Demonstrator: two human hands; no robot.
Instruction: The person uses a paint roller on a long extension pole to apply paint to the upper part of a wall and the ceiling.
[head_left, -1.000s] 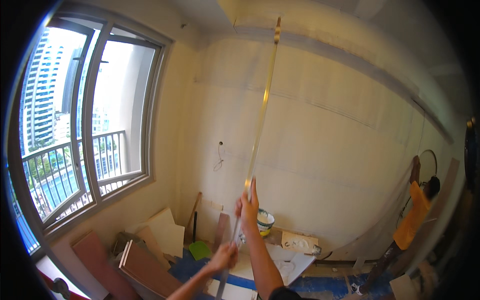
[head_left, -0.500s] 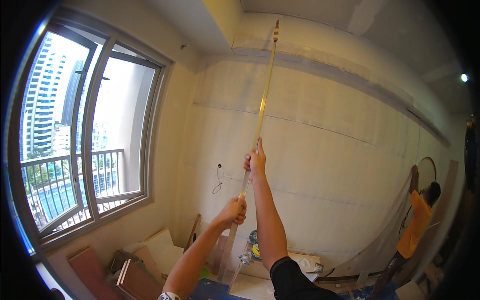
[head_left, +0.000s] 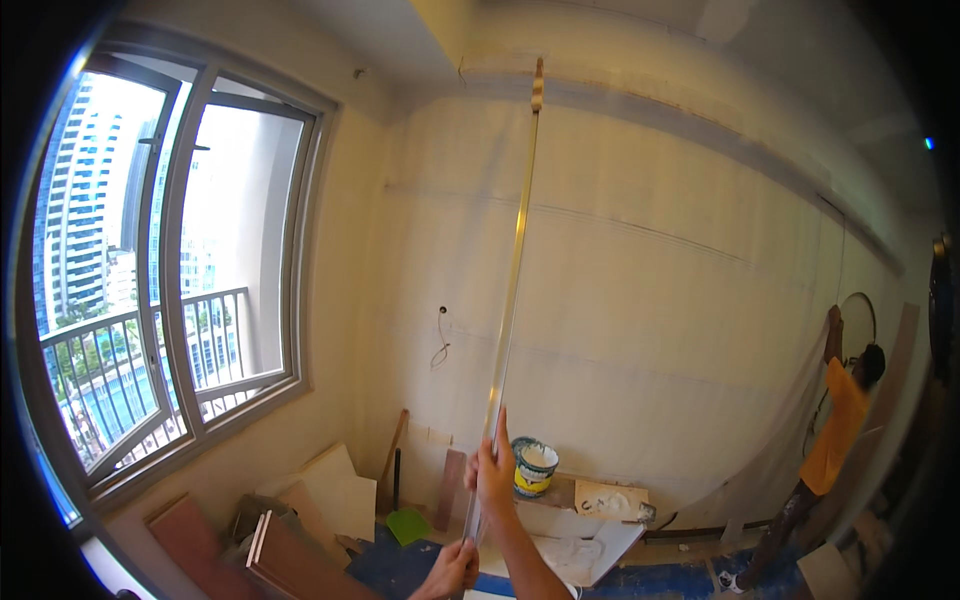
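Metal strip (head_left: 512,270), long and thin, stands nearly upright against the wall (head_left: 650,300), its top at the ceiling edge. The right hand (head_left: 492,470) grips it low; the left hand (head_left: 452,568) is closed around its foot. Held only at the bottom, it may bow or swing sideways, tipping toward the window (head_left: 200,280) or dropping onto the bucket (head_left: 533,466) and boards (head_left: 300,520).

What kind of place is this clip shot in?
Most likely a high-rise flat under renovation: bare unfinished walls with a loose wire, boards and a paint bucket on the floor, towers outside the window. Both hands hold a long strip raised to the ceiling.
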